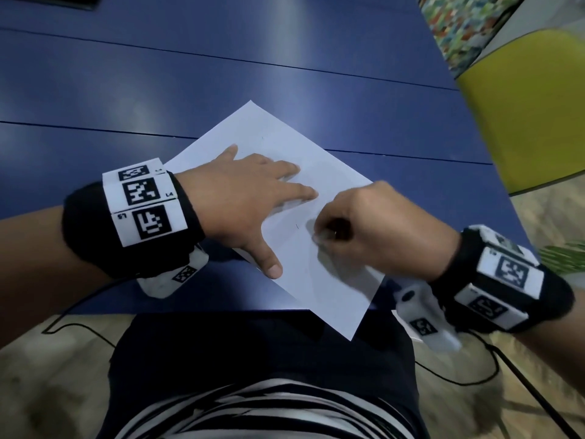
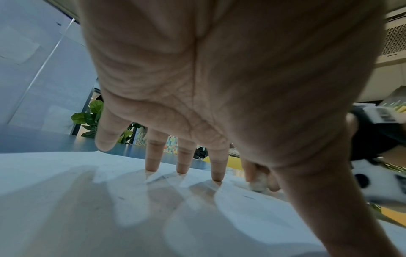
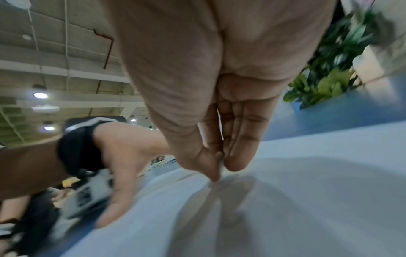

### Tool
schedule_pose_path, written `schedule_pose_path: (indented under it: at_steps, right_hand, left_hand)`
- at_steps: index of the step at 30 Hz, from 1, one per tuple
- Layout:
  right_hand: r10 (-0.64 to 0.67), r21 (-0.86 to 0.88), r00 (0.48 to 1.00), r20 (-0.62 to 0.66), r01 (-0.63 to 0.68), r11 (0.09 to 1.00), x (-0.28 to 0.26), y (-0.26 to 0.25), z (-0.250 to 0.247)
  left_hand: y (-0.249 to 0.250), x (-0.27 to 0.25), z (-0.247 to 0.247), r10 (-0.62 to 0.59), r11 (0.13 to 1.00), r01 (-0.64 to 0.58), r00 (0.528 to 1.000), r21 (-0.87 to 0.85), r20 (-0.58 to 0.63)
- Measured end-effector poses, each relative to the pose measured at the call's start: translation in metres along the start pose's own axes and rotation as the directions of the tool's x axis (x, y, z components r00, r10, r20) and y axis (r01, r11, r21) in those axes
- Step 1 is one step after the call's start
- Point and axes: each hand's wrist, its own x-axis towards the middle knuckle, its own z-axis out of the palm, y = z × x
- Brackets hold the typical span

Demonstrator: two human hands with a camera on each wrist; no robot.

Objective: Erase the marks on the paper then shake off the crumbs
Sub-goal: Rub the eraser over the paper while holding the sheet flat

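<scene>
A white sheet of paper (image 1: 285,147) lies at an angle on the blue table (image 1: 126,90), its near corner hanging past the table's front edge. My left hand (image 1: 253,191) lies flat on the paper (image 2: 66,200) with fingers spread, and the fingertips (image 2: 151,167) press down. My right hand (image 1: 357,220) pinches a small pale eraser (image 2: 258,182) between thumb and fingers and holds it against the sheet (image 3: 307,191). Only a sliver of the eraser (image 3: 220,167) shows in the right wrist view. A faint short pencil mark (image 1: 297,226) sits just left of the eraser.
A yellow seat (image 1: 522,115) stands to the right of the table. Black cables (image 1: 79,324) trail over the floor below the table's front edge. Green plants (image 3: 325,78) stand beyond the table. My lap (image 1: 253,359) is right under the paper's overhanging corner.
</scene>
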Motion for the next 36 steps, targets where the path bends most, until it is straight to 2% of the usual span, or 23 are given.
schedule_pose_path:
  at_steps: [3, 7, 9, 12, 15, 19, 22, 25, 32, 36]
  right_hand:
    - [0.104, 0.03, 0.989, -0.101, -0.102, 0.994, 0.003, 0.012, -0.007]
    - [-0.015, 0.012, 1.0, 0.014, 0.015, 1.0, -0.009, -0.002, 0.003]
    - [0.044, 0.055, 0.999, -0.01, -0.043, 0.998, -0.013, 0.006, -0.008]
    - [0.193, 0.156, 0.969, -0.153, -0.169, 0.973, -0.025, 0.032, -0.03]
    - [0.238, 0.229, 0.964, -0.115, -0.208, 0.951, -0.046, 0.04, -0.028]
    - [0.227, 0.242, 0.97, -0.085, -0.201, 0.949, -0.06, 0.035, -0.01]
    - [0.175, 0.244, 0.98, -0.097, -0.147, 0.959, -0.056, 0.027, -0.002]
    - [0.084, 0.196, 0.993, -0.081, -0.066, 0.978, -0.044, 0.02, 0.003]
    - [0.028, 0.075, 0.995, -0.097, -0.02, 0.997, -0.007, 0.02, -0.002]
    - [-0.074, 0.066, 0.997, 0.02, 0.072, 0.995, -0.014, 0.014, -0.003]
  left_hand:
    - [0.001, 0.0, -0.001, -0.002, 1.0, 0.002, 1.0, 0.014, 0.006]
    - [0.001, 0.0, -0.001, -0.001, 1.0, 0.001, 1.0, 0.001, 0.008]
    - [0.001, 0.0, -0.001, 0.004, 1.0, -0.004, 1.0, 0.0, 0.013]
    - [-0.001, 0.001, -0.002, 0.023, 0.999, -0.024, 0.999, 0.042, 0.024]
    - [-0.002, 0.003, -0.006, 0.034, 0.999, -0.035, 0.999, 0.038, 0.036]
    - [0.003, 0.012, -0.016, 0.069, 0.998, -0.069, 0.998, -0.005, -0.014]
    - [0.012, 0.02, -0.019, 0.07, 0.998, -0.07, 0.997, -0.002, 0.041]
    - [0.018, 0.029, -0.015, 0.074, 0.996, -0.079, 0.993, 0.049, 0.096]
    - [0.012, 0.035, -0.008, 0.075, 0.991, -0.081, 0.995, 0.104, 0.062]
    - [0.012, 0.034, -0.007, 0.061, 0.994, -0.065, 0.997, 0.088, 0.046]
